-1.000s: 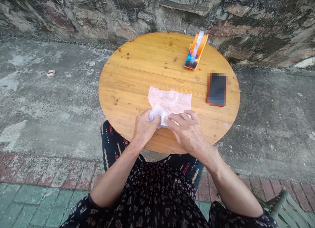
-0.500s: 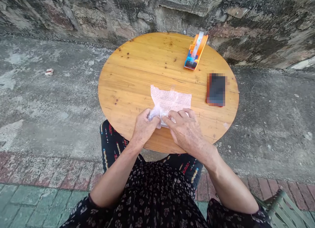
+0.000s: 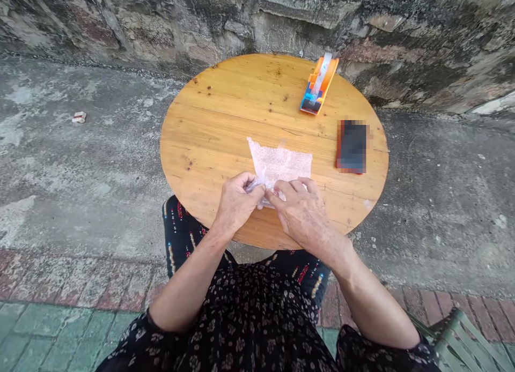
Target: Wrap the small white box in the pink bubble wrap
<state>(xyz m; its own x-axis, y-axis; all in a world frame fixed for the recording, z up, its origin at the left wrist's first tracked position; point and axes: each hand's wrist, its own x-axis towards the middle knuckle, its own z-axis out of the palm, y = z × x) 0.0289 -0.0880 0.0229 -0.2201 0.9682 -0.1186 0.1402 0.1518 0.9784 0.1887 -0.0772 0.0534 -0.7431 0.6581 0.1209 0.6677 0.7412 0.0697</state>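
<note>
A small sheet of pale pink bubble wrap (image 3: 284,162) lies on the round wooden table (image 3: 209,131), near its front edge. My left hand (image 3: 235,203) is closed, pinching the near left part of the sheet, which is bunched under the fingers. My right hand (image 3: 300,211) presses down on the near edge of the same sheet, fingers curled over it. Whatever is wrapped under the fingers is hidden. The two hands touch at the fingertips.
An orange and blue tape dispenser (image 3: 317,85) stands at the table's far right. A dark phone (image 3: 353,146) lies at the right edge. A stone wall (image 3: 257,18) rises behind the table. Concrete ground (image 3: 80,163) surrounds it. A green chair frame (image 3: 462,340) shows at lower right.
My left hand has folded the left side of the bubble wrap inward, so the visible sheet is narrower. Both hands shifted slightly toward each other.
</note>
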